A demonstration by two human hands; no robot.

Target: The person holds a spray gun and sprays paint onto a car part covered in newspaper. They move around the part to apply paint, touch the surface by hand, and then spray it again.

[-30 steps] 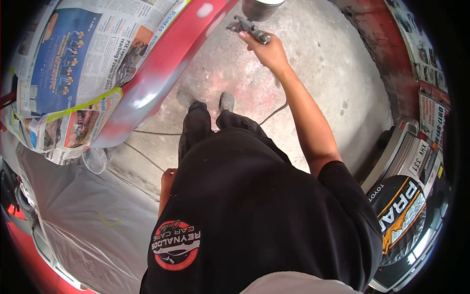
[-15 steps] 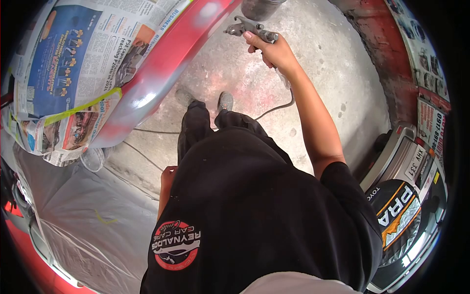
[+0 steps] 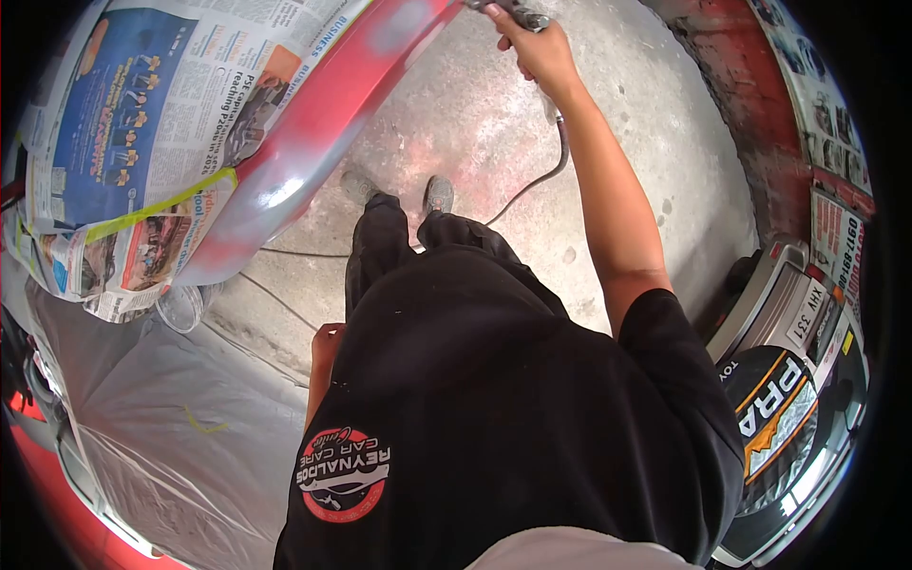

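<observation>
My right hand (image 3: 540, 59) is wrapped round a spray gun (image 3: 521, 13) at the top of the view, and the frame edge cuts off part of the gun. A dark air hose (image 3: 541, 180) hangs from below that hand to the floor. Left of the gun runs a red car panel (image 3: 323, 133) with grey and whitish patches, its far end close to the gun. Newspaper (image 3: 133, 114) edged with yellow-green tape (image 3: 161, 204) covers the area beside the panel. My left hand (image 3: 328, 344) hangs low beside my black shirt, its fingers mostly hidden.
Translucent plastic sheeting (image 3: 180, 437) drapes over something at the lower left. A round clear object (image 3: 180, 309) sits below the panel's near end. To the right stand a red post (image 3: 731, 95) and a vehicle with a lettered wheel cover (image 3: 774, 418). Thin lines cross the concrete floor (image 3: 646, 180).
My right hand has moved up and away with the spray gun, which now partly leaves the frame. The hose has followed it upward. My left hand stays where it was.
</observation>
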